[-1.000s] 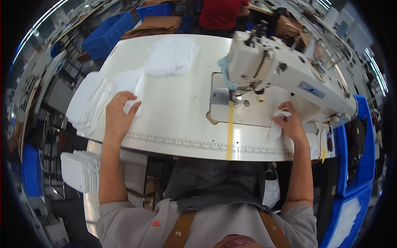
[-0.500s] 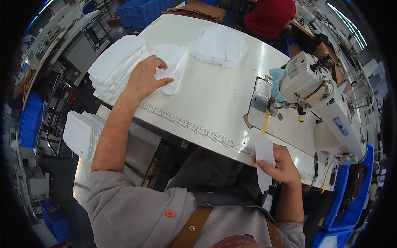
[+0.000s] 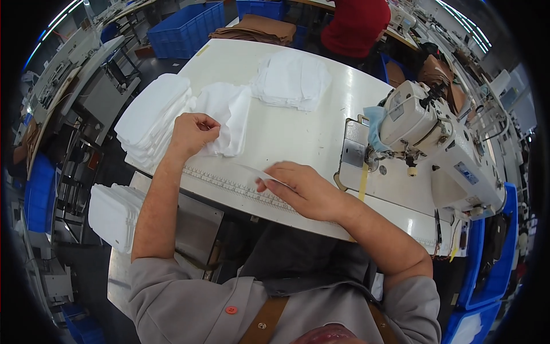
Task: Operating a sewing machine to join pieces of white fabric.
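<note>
My left hand (image 3: 195,136) is closed in a pinch at the near left part of a white fabric piece (image 3: 232,123) lying on the table; the fabric looks creased beside the fingertips. My right hand (image 3: 301,186) holds a small thin white piece (image 3: 249,169) between thumb and fingers, just above the ruler strip (image 3: 229,188) along the table's near edge. That piece is tilted almost edge-on and slightly blurred. A tall stack of white fabric pieces (image 3: 152,109) stands left of my left hand. Farther back lies another white stack (image 3: 292,80).
A white sewing machine (image 3: 427,126) with a light-blue cloth (image 3: 374,127) on it stands at the table's right. More white pieces (image 3: 112,212) sit on a lower surface at left. Blue crates (image 3: 186,31) and a person in red (image 3: 355,28) are beyond the table.
My right hand has swung left and up from the near right table edge, carrying the small white piece over the ruler. My left hand's fingers have closed from an open curve. The view has shifted slightly.
</note>
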`<state>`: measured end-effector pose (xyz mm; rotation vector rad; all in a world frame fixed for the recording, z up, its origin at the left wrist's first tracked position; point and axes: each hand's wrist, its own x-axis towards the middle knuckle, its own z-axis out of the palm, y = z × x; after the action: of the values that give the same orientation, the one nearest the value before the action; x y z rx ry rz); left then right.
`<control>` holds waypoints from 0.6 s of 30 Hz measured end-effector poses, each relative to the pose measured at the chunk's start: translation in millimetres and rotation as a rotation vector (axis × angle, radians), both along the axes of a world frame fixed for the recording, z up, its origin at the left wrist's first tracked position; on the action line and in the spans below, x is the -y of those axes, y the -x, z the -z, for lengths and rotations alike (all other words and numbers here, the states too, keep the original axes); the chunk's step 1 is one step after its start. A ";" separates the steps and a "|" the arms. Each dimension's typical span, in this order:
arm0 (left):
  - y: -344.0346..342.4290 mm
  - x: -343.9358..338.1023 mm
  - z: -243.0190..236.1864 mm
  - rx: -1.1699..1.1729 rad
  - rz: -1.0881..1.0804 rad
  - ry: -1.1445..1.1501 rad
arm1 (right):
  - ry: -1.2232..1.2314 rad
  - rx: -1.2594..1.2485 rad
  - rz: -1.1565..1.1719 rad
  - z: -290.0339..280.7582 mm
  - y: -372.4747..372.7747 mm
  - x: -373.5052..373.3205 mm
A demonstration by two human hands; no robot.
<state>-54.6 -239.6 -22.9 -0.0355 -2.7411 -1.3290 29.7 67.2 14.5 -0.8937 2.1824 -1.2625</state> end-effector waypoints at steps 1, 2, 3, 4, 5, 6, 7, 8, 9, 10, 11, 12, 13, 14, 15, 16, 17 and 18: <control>1.7 4.6 6.2 -0.004 0.002 0.006 | 0.090 -0.297 -0.014 11.4 9.9 13.8; 5.4 8.1 12.7 -0.023 0.038 -0.143 | 0.173 -0.596 -0.024 19.5 19.4 26.0; 8.3 10.0 13.1 -0.039 0.073 -0.287 | 0.175 -0.600 -0.018 25.4 28.8 37.6; 13.0 13.1 12.0 -0.041 0.080 -0.284 | 0.097 -0.699 -0.028 30.6 37.6 48.3; 17.3 15.9 9.7 0.004 0.035 -0.450 | 0.019 -0.793 -0.039 38.9 45.2 57.6; 20.6 19.3 5.9 0.047 -0.011 -0.613 | 0.022 -0.794 -0.033 49.5 50.4 65.5; 27.9 21.9 2.6 0.007 -0.023 -0.738 | -0.025 -0.743 -0.039 60.2 55.6 71.8; 36.7 33.7 -2.8 0.007 -0.026 -0.735 | -0.069 -0.689 -0.054 66.4 57.7 77.6; 45.5 47.0 -13.1 -0.031 -0.057 -0.927 | -0.063 -0.687 -0.060 63.8 56.0 80.5; 52.9 57.8 -21.1 -0.072 -0.089 -1.119 | -0.080 -0.692 -0.080 61.3 53.3 82.7; 58.3 47.8 -42.8 -0.082 -0.130 -1.139 | -0.106 -0.692 -0.082 61.4 54.1 78.7; 62.1 32.5 -71.8 -0.088 -0.166 -1.158 | -0.113 -0.685 -0.065 63.5 56.3 73.4; 64.5 29.8 -92.7 -0.187 -0.183 -1.167 | -0.101 -0.698 -0.065 63.8 56.6 74.6; 68.0 29.1 -109.2 -0.286 -0.201 -1.173 | -0.089 -0.710 -0.066 65.1 56.8 76.6; 71.6 28.0 -124.3 -0.305 -0.110 -1.147 | -0.083 -0.702 -0.069 65.7 58.6 77.0; 71.7 25.5 -136.1 -0.322 -0.018 -1.120 | -0.051 -0.684 -0.067 65.9 60.8 76.9; 71.0 7.9 -142.2 -0.380 0.127 -1.065 | -0.027 -0.667 -0.055 67.3 61.1 73.7; 68.6 -10.0 -144.9 -0.438 0.267 -1.005 | -0.025 -0.662 -0.053 65.8 56.7 71.5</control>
<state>-123.2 -229.6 122.0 -0.5423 -1.5303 -2.2635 -27.0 -4.3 -51.3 -1.5134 2.6237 -0.9971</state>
